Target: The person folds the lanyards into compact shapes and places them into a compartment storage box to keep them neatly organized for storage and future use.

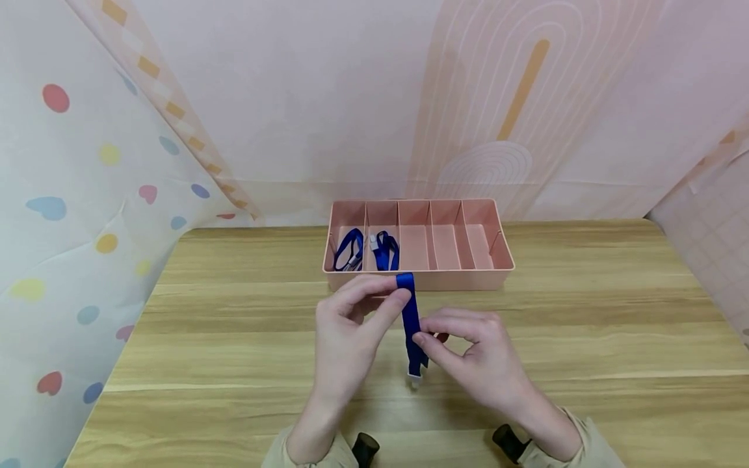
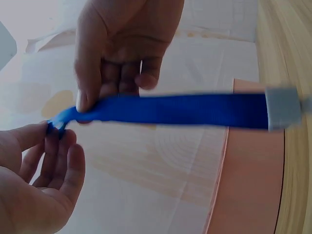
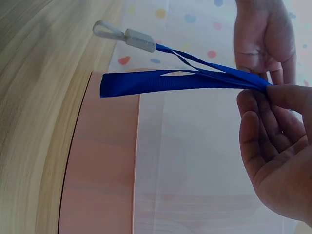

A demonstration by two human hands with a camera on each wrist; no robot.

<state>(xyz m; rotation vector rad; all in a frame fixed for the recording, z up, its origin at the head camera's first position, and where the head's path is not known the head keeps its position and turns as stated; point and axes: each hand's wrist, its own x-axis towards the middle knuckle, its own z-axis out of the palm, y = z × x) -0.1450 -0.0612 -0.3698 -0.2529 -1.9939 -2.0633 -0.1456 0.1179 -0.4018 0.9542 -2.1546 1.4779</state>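
A blue lanyard (image 1: 411,322) hangs folded between my two hands above the table. My left hand (image 1: 351,331) pinches its upper end between thumb and fingers. Lower down, my right hand (image 1: 476,348) pinches the strap from the right side. A whitish clip (image 1: 414,378) with a clear loop dangles at the lower end; the right wrist view shows this clip (image 3: 140,40) beside the folded ribbon (image 3: 141,83). Behind the hands stands a pink divided box (image 1: 418,279). Its leftmost compartment holds a blue lanyard (image 1: 349,248), the adjacent one another coiled lanyard (image 1: 386,250).
The box sits near the back edge of a wooden table (image 1: 234,338). A patterned cloth backdrop (image 1: 328,97) rises behind it, and a dotted cloth (image 1: 76,260) hangs at the left. Dark round pieces (image 1: 365,448) show by both wrists.
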